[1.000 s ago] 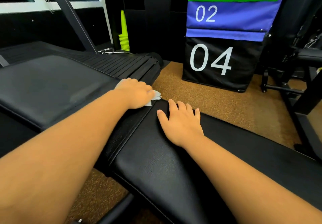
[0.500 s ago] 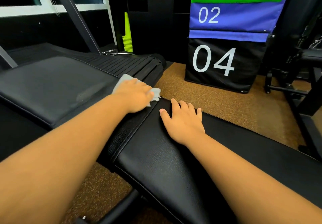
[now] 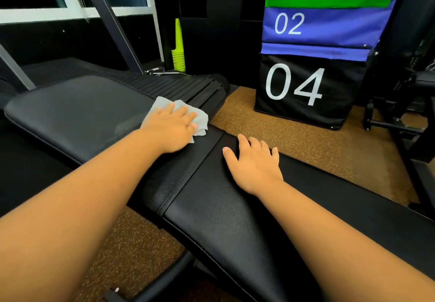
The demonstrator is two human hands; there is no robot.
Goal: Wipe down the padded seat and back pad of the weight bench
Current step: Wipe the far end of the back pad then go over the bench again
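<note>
Two pads [image 3: 77,113] end-to-end (left-right), cloth [image 3: 200,118]

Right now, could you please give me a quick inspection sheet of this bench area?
Surface: black left pad and right pad of the bench, meeting at a seam; faint streak on the left pad.
Job's things: grey cloth spread flat on the left pad, near the seam.
Clutter: nothing seen on the pads.
Grippers: left hand presses flat on the cloth; right hand rests flat on the right pad.
Cables: nothing seen.
Surroundings: brown speckled floor, stacked numbered boxes, stack of yellow-green cones, slatted black deck behind the bench.
</note>
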